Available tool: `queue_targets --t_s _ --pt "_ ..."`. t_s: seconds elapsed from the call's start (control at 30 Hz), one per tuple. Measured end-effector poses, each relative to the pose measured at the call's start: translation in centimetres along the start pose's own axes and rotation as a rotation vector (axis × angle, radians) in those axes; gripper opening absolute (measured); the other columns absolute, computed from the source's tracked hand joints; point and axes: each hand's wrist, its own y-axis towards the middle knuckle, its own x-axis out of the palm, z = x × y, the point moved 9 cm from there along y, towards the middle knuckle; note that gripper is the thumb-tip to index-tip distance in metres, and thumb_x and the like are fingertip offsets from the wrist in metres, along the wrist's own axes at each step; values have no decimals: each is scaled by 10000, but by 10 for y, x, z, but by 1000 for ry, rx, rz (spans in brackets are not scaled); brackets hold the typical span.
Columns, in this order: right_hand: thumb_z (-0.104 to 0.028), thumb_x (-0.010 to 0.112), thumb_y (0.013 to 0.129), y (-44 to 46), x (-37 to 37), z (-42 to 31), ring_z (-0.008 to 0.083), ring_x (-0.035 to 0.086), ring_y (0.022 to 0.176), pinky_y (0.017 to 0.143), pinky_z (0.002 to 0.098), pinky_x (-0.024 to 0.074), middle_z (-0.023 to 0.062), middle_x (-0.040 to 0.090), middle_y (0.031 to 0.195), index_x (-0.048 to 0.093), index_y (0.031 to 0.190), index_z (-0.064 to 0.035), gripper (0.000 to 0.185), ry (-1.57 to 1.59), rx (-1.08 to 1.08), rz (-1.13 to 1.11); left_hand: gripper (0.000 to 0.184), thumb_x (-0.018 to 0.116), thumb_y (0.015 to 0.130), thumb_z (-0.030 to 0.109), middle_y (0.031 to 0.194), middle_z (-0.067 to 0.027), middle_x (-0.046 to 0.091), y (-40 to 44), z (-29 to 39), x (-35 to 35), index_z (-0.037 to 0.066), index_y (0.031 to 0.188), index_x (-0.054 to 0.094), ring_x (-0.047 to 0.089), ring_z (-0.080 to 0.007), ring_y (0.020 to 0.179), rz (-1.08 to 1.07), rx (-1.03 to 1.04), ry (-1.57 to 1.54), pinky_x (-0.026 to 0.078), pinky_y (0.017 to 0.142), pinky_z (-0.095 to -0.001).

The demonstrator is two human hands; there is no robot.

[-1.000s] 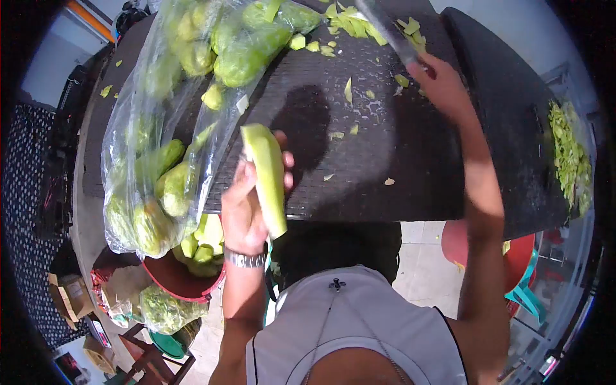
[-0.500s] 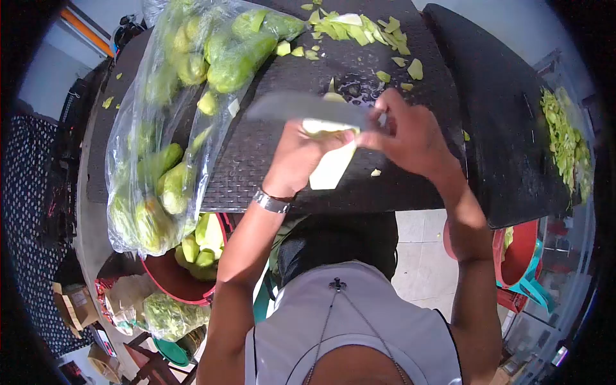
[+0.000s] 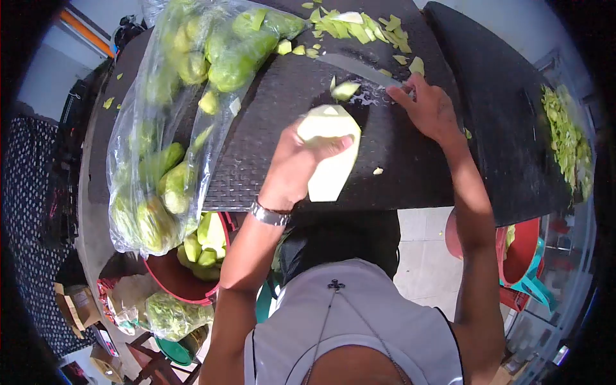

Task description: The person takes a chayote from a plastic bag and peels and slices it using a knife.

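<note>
My left hand (image 3: 301, 157) is wrapped round a peeled green papaya (image 3: 330, 173), pale and flat-sided, with its thumb lying across the front. The papaya is tilted above the near part of the dark woven tabletop (image 3: 256, 128). In my right hand (image 3: 427, 109) is a knife (image 3: 359, 68), gripped by the handle with its blade pointing to the far left, away from the papaya. A green-skinned piece of peel (image 3: 346, 90) is just beyond the papaya's far end; whether it rests on the table I cannot tell.
A clear plastic bag (image 3: 221, 138) of unpeeled green papayas lies along the left. Peel scraps (image 3: 362, 29) are heaped at the far edge, with more peelings (image 3: 564, 138) at far right. Below the table are a red tub (image 3: 154, 266) of peeled papayas and a red bucket (image 3: 520, 256).
The knife has swung off the papaya, away and to the right with my right hand. A piece of peel has come off beyond the papaya. My left hand keeps its hold.
</note>
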Motion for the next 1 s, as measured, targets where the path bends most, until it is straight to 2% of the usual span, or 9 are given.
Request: queue_targets --t_s 0.1,0.13,0.2,0.23,0.27,0.33,0.43,0.63,1.0 --pt "-554 672 966 -7 5 2 400 699 733 684 464 512 179 664 746 581 947 -36 526 34 74 21 403 690 992 364 1205 -98 721 21 2 -17 58 1253 667 715 -226 1052 35 20 -479 579 924 -376" --pt "-562 666 969 -9 5 2 400 697 745 691 458 506 188 663 753 580 941 -30 540 28 103 35 592 577 1005 572 1347 -170 657 19 16 -9 55 1286 640 644 -302 1226 -112 6 -886 503 1075 -482" --pt "-635 623 961 -14 7 9 429 716 847 767 495 530 224 708 844 623 973 -30 605 57 185 8 752 500 980 702 1435 -218 591 14 38 -6 45 1327 613 545 -377 1352 -106 165 -1139 385 1158 -617" --pt "-671 602 957 -12 6 11 443 726 898 806 513 542 243 731 889 644 989 -31 643 74 221 7 953 501 955 732 1633 -252 350 13 35 2 4 1559 380 341 -443 1505 -378 174 -1128 181 1221 -715" --pt "-674 599 957 -14 6 15 448 722 912 815 512 541 249 731 900 649 996 -29 649 102 257 9 962 472 973 719 1613 -265 378 16 18 2 -20 1575 341 373 -477 1476 -448 104 -1241 205 1184 -761" --pt "-681 594 957 -20 7 22 457 716 940 834 510 537 263 732 923 660 1009 -26 661 160 331 8 901 460 1006 661 1589 -280 403 25 -3 5 -23 1579 335 396 -504 1452 -228 -51 -1037 269 1181 -729" --pt "-674 578 973 -28 3 13 404 726 893 812 497 532 231 718 864 655 1014 -23 657 220 340 35 789 507 1030 518 1560 -308 422 34 -12 14 -33 1571 344 435 -517 1415 -310 -104 -1132 325 1175 -690" --pt "-560 473 1078 -76 27 -25 135 598 548 521 316 484 56 578 688 647 992 -25 569 1063 407 -368 767 613 966 548 1453 -215 561 29 -2 23 13 1494 461 551 -410 1314 -495 78 -1113 461 1099 -576" --pt "-211 419 1121 -140 33 -90 81 523 453 439 258 411 47 575 654 540 1090 -37 214 895 370 -389 507 537 1060 511 1218 -71 716 20 -21 -8 87 1326 616 716 -223 1086 80 13 -778 585 951 -417"
